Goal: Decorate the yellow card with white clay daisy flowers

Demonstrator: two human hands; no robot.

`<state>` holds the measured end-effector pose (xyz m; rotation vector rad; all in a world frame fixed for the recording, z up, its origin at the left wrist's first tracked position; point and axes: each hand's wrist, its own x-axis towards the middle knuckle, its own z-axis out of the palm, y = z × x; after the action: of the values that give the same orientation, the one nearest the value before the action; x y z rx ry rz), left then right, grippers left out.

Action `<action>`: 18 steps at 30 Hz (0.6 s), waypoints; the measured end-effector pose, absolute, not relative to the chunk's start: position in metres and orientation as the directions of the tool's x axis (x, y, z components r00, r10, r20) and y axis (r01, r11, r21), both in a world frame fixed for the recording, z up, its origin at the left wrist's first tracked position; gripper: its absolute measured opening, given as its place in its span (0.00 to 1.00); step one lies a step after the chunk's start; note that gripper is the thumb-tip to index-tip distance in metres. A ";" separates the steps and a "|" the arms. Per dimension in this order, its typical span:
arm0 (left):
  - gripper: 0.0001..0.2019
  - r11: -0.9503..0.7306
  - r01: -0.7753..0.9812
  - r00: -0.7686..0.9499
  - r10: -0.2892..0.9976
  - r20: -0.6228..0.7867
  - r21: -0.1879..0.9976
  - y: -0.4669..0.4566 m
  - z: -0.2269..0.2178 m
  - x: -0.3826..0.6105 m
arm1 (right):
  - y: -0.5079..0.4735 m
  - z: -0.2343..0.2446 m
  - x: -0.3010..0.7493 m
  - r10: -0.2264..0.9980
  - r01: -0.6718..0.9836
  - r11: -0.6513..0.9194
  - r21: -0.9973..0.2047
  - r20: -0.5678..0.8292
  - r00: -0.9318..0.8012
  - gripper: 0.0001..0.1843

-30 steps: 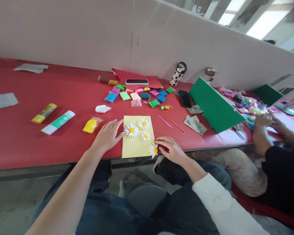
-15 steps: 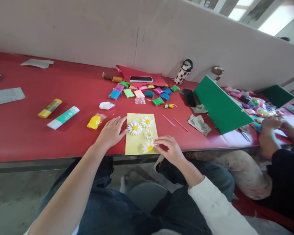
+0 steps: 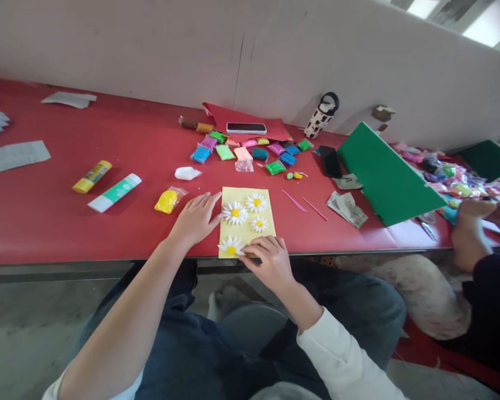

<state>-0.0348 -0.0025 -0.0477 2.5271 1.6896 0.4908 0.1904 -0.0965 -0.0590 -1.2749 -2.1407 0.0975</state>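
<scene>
A pale yellow card (image 3: pixel 244 206) lies at the table's front edge, bearing several white daisies with yellow centres. My right hand (image 3: pixel 270 261) pinches the right petals of the lowest daisy (image 3: pixel 230 246), which sits at the card's lower left corner. Above it on the card are a large daisy (image 3: pixel 235 213), an upper right daisy (image 3: pixel 256 202) and a small daisy (image 3: pixel 259 224). My left hand (image 3: pixel 196 218) rests at the card's left edge, fingers apart, holding nothing. Left of that hand lies a bag of yellow clay (image 3: pixel 167 200).
Clay packets (image 3: pixel 254 154) lie behind the card, near a white phone (image 3: pixel 246 128). At left are a yellow glue stick (image 3: pixel 92 176) and a white-green tube (image 3: pixel 115 193). Pink tools (image 3: pixel 294 200) lie to the right, before a green board (image 3: pixel 389 175). A co-worker's hands (image 3: pixel 479 214) are at far right.
My right hand has moved left with the lowest daisy, from the card's lower right to its lower left corner. My left hand stays at the card's edge. The view has shifted slightly.
</scene>
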 end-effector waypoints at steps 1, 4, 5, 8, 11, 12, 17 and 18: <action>0.29 -0.395 0.890 0.346 0.911 0.225 0.229 -0.003 -0.048 -0.035 | -0.097 -0.059 0.191 0.812 0.763 0.532 -0.368 0.478 -0.335 0.05; 0.29 -0.395 0.887 0.346 0.911 0.224 0.237 -0.003 -0.048 -0.035 | -0.099 -0.059 0.191 0.811 0.758 0.536 -0.372 0.476 -0.340 0.04; 0.29 -0.397 0.887 0.347 0.910 0.226 0.238 -0.003 -0.048 -0.035 | -0.099 -0.060 0.191 0.811 0.758 0.535 -0.374 0.478 -0.337 0.04; 0.29 -0.402 0.885 0.350 0.907 0.233 0.234 -0.003 -0.047 -0.035 | -0.098 -0.060 0.190 0.809 0.756 0.538 -0.374 0.482 -0.337 0.04; 0.29 -0.404 0.884 0.353 0.906 0.232 0.233 -0.002 -0.048 -0.035 | -0.097 -0.061 0.190 0.807 0.751 0.547 -0.370 0.473 -0.354 0.04; 0.29 -0.405 0.884 0.353 0.906 0.232 0.235 -0.002 -0.048 -0.035 | -0.097 -0.062 0.190 0.808 0.751 0.547 -0.371 0.468 -0.358 0.05; 0.27 -0.410 0.879 0.357 0.905 0.233 0.244 -0.002 -0.049 -0.036 | -0.097 -0.065 0.189 0.808 0.747 0.548 -0.377 0.470 -0.355 0.07; 0.27 -0.411 0.878 0.359 0.904 0.231 0.246 -0.002 -0.048 -0.036 | -0.097 -0.065 0.189 0.806 0.744 0.550 -0.380 0.476 -0.353 0.06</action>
<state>-0.0362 -0.0021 -0.0484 2.5228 1.6582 0.5102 0.1893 -0.0969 -0.0654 -1.2417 -2.1600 0.1279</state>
